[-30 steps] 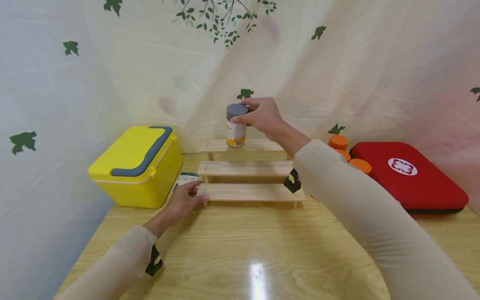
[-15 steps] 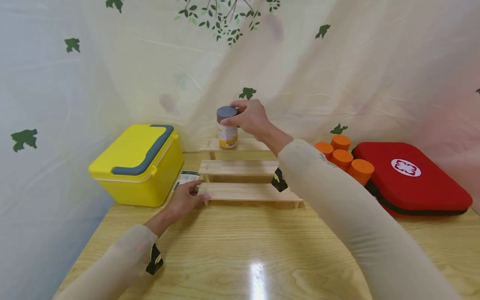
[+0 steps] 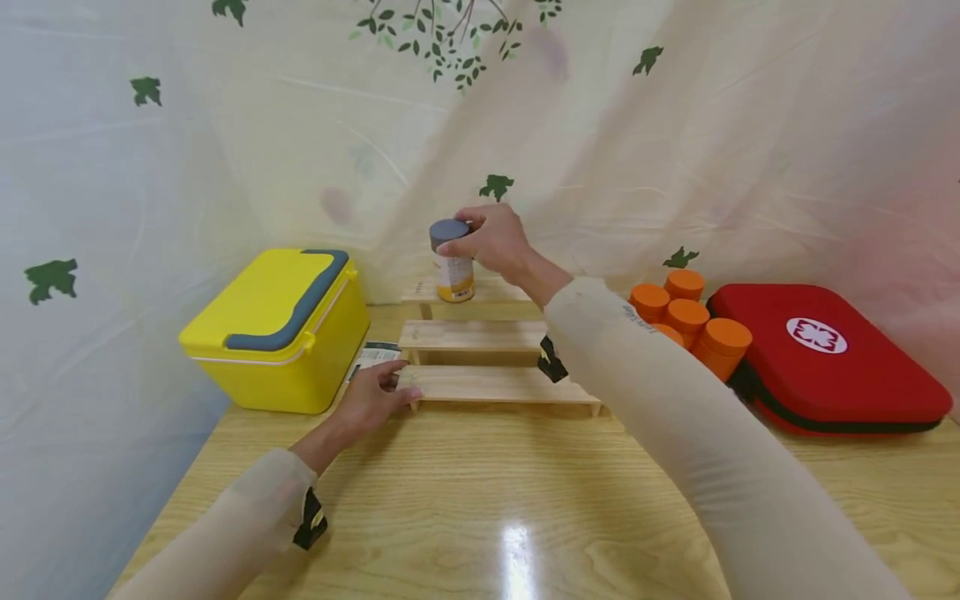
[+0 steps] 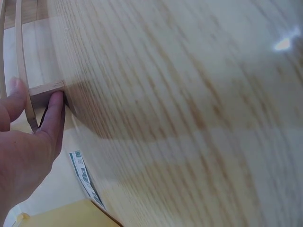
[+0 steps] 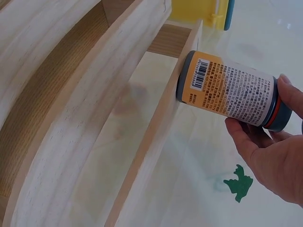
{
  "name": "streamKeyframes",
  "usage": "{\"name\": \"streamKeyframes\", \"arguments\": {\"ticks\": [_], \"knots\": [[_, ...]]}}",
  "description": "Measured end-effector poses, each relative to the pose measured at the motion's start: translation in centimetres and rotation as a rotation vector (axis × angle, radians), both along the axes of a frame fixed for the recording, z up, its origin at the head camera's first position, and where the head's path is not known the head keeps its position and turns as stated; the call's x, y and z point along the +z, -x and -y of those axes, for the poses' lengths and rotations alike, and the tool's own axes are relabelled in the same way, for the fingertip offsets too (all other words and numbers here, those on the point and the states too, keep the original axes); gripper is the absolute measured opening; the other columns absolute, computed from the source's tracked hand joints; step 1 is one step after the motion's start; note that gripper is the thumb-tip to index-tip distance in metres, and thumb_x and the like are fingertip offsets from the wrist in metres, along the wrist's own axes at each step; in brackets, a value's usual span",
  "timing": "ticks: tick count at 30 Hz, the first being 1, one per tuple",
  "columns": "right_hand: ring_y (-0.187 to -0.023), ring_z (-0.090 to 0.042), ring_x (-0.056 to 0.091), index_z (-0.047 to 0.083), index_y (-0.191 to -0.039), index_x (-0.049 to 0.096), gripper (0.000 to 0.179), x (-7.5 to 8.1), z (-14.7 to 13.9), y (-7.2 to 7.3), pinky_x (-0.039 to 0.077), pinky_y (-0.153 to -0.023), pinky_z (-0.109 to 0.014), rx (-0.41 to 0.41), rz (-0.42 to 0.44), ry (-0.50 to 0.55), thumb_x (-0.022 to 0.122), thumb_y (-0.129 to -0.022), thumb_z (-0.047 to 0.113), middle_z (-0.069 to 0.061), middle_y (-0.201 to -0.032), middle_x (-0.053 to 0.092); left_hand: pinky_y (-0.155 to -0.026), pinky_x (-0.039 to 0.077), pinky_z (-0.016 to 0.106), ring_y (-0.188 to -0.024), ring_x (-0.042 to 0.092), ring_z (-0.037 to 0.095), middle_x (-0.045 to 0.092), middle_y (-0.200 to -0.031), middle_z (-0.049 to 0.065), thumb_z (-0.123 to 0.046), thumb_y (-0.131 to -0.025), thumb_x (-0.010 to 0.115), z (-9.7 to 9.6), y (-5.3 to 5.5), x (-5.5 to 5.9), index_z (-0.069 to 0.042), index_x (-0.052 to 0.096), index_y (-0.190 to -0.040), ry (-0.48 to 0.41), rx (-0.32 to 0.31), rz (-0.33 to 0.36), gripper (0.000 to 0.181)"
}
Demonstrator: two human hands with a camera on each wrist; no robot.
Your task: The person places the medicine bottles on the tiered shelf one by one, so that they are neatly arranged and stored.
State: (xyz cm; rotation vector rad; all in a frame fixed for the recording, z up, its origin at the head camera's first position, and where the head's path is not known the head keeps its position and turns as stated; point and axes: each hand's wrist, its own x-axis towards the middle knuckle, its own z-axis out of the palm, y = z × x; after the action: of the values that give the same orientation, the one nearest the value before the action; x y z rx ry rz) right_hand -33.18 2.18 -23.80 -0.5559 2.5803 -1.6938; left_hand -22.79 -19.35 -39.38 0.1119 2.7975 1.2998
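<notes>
A supplement jar [image 3: 454, 273] with a grey lid and a white-and-yellow label stands upright at the left part of the top tier of a three-tier wooden display rack [image 3: 495, 383]. My right hand [image 3: 497, 242] grips the jar near its lid, thumb on one side and fingers on the other. In the right wrist view, the jar's base [image 5: 187, 78] meets the top board at its front edge. My left hand [image 3: 369, 402] holds the left end of the lowest tier; the left wrist view has the thumb at the board and a finger against the rack's leg [image 4: 47, 90].
A yellow cooler box [image 3: 277, 325] with a grey handle stands left of the rack. Beside it lies a printed card or packet [image 3: 375, 355]. On the right are several orange-lidded bottles [image 3: 686, 317] and a red first-aid case [image 3: 832, 358]. A patterned curtain [image 3: 300, 150] hangs behind.
My right hand has carried the jar leftward along the top tier and slightly down. The orange-lidded bottles now show more from behind the right sleeve. My left hand has stayed on the rack.
</notes>
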Motion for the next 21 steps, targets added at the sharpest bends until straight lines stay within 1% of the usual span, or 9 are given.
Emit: {"name": "streamKeyframes", "arguments": {"ticks": [6, 13, 18, 21], "knots": [[-0.103, -0.022, 0.060, 0.005, -0.121, 0.061, 0.044, -0.2, 0.0, -0.2, 0.047, -0.090, -0.036, -0.003, 0.005, 0.000, 0.078, -0.083, 0.018, -0.012, -0.117, 0.063, -0.079, 0.043, 0.034, -0.092, 0.051, 0.025, 0.060, -0.107, 0.016, -0.022, -0.089, 0.070, 0.0, -0.1, 0.0, 0.004, 0.051, -0.135, -0.002, -0.013, -0.024, 0.056], [-0.104, -0.022, 0.059, 0.005, -0.125, 0.058, 0.049, -0.7, 0.1, -0.3, 0.047, -0.089, -0.037, -0.013, -0.037, -0.004, 0.078, -0.083, 0.019, -0.012, -0.117, 0.062, -0.077, 0.043, 0.033, -0.090, 0.051, 0.025, 0.060, -0.104, 0.016, -0.019, -0.089, 0.071, 0.0, -0.1, 0.0, 0.004, 0.051, -0.135, -0.014, -0.014, -0.028, 0.055], [-0.117, -0.024, 0.054, 0.007, -0.140, 0.048, 0.066, -0.4, -0.5, -0.7, 0.046, -0.093, -0.038, -0.008, -0.061, -0.050, 0.077, -0.084, 0.025, -0.013, -0.132, 0.056, -0.077, 0.043, 0.032, -0.090, 0.051, 0.025, 0.060, -0.104, 0.016, -0.019, -0.089, 0.071, -0.1, -0.1, 0.0, 0.005, 0.051, -0.134, -0.017, -0.015, -0.037, 0.055], [-0.123, -0.028, 0.050, 0.010, -0.145, 0.042, 0.072, -0.1, -1.4, -1.2, 0.044, -0.096, -0.039, -0.002, -0.079, -0.080, 0.076, -0.084, 0.027, -0.014, -0.140, 0.049, -0.076, 0.044, 0.032, -0.089, 0.051, 0.025, 0.061, -0.104, 0.017, -0.018, -0.089, 0.071, -0.1, -0.2, 0.0, 0.006, 0.051, -0.134, -0.025, -0.014, -0.039, 0.055]]}}
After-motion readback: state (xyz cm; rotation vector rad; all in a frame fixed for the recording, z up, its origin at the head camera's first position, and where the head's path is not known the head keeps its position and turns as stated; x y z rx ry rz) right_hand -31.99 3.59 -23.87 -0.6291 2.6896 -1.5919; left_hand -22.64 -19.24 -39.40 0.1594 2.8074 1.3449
